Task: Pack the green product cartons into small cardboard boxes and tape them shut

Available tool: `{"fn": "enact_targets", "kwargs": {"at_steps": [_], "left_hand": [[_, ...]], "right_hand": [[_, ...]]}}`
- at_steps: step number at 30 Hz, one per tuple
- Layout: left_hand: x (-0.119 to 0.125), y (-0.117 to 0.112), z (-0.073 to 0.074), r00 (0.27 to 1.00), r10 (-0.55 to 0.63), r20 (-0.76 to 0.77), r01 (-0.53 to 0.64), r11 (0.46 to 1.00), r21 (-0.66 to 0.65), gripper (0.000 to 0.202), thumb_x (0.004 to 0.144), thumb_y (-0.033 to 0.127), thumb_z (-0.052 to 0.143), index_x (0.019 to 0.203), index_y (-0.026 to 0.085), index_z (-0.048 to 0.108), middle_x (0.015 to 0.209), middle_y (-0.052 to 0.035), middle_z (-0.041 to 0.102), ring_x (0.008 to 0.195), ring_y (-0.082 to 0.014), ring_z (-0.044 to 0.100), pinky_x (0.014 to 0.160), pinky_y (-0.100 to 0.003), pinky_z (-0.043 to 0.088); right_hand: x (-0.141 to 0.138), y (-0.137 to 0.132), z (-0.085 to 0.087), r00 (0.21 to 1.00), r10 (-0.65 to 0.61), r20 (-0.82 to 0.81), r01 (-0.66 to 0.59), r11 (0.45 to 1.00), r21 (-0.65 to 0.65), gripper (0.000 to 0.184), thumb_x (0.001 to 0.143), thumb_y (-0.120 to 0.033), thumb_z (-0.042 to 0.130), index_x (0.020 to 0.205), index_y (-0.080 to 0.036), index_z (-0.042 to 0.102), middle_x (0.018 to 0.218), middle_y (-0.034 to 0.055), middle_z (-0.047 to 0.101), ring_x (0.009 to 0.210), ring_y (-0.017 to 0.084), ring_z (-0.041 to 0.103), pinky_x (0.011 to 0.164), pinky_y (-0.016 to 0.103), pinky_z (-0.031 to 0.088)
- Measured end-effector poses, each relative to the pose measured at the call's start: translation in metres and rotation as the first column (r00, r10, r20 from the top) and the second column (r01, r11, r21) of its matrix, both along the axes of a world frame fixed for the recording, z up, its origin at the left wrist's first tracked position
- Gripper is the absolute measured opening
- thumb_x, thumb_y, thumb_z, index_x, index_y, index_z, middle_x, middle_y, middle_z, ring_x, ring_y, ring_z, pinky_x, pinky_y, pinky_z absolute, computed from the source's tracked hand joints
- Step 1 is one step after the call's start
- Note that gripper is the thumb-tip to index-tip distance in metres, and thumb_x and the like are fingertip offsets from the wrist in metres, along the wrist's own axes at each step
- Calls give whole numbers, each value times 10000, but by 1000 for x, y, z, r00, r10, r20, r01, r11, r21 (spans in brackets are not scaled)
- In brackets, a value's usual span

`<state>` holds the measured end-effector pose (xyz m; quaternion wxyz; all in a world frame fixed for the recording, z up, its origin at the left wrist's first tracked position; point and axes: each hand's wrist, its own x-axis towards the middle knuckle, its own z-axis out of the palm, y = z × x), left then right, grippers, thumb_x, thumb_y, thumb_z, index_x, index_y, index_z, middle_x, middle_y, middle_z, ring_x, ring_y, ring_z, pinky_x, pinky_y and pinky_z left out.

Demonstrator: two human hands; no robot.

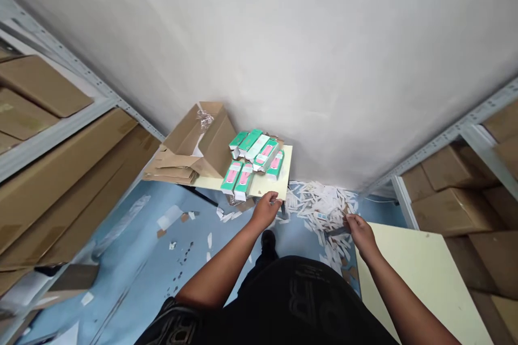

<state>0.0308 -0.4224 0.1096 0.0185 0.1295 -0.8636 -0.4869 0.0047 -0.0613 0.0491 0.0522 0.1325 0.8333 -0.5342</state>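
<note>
Boxes (265,154) sit near the right edge of the desk (261,187), best handled one by one, the left hand (267,210) loose, seemingly empty beside the front edge, the right hand (361,233) pinched, on what I cannot tell.

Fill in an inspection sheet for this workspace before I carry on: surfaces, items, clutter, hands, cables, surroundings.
Surfaces: small pale table against the wall; second pale table at the right.
Items: green-and-white boxes, several showing pink fronts, grouped on the small table beside an open cardboard box.
Clutter: white paper strips heaped on the blue floor, with more scraps scattered leftward.
Hands: left hand near the small table's front edge, fingers loosely curled; right hand near the strips, grip unclear.
Cables: thin dark line at the wall's foot, possibly a cable.
Surroundings: carton-filled shelving on both sides.
</note>
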Motion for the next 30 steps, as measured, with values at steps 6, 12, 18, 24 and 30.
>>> {"fn": "enact_targets", "kwargs": {"at_steps": [6, 12, 18, 24, 30], "left_hand": [[-74, -97, -10, 988, -122, -91, 67, 886, -459, 454, 895, 320, 606, 1321, 168, 567, 1299, -157, 606, 1248, -319, 531, 1077, -444, 415], [-170, -150, -34, 990, -116, 82, 142, 780, -609, 612, 906, 427, 604, 1434, 144, 478, 1350, -204, 530, 1227, -381, 502, 1010, -475, 405], [-199, -151, -54, 972, -144, 183, 228, 752, -618, 622, 879, 421, 625, 1424, 155, 487, 1366, -216, 482, 1097, -378, 569, 874, -439, 460], [-206, -148, -59, 980, -126, 154, 193, 792, -579, 732, 833, 305, 647, 1501, 133, 405, 1500, -234, 377, 1167, -379, 564, 942, -443, 468], [-207, -153, -42, 991, -16, 132, 81, 862, -500, 751, 802, 291, 653, 1497, 125, 422, 1423, -230, 493, 1292, -389, 508, 1027, -451, 452]], "right_hand": [[-68, -102, -2, 985, 141, 98, -138, 990, -41, 423, 807, -601, 566, 894, -213, 712, 954, 88, 774, 886, 283, 738, 788, 377, 548], [-108, -196, 19, 972, 214, 101, -222, 972, 79, 409, 848, -584, 529, 905, -217, 702, 871, 52, 746, 895, 283, 704, 790, 364, 516], [-121, -213, 31, 962, 245, 121, -263, 951, 162, 365, 843, -563, 556, 820, -229, 701, 776, 19, 716, 788, 252, 656, 751, 344, 481], [-143, -198, 12, 943, 246, 225, -278, 952, 125, 374, 816, -581, 546, 775, -234, 682, 730, 18, 696, 769, 258, 663, 746, 351, 499], [-197, -212, 5, 883, 401, 245, -413, 911, -3, 339, 821, -537, 565, 838, -230, 708, 771, 19, 708, 809, 256, 672, 755, 356, 506]]}}
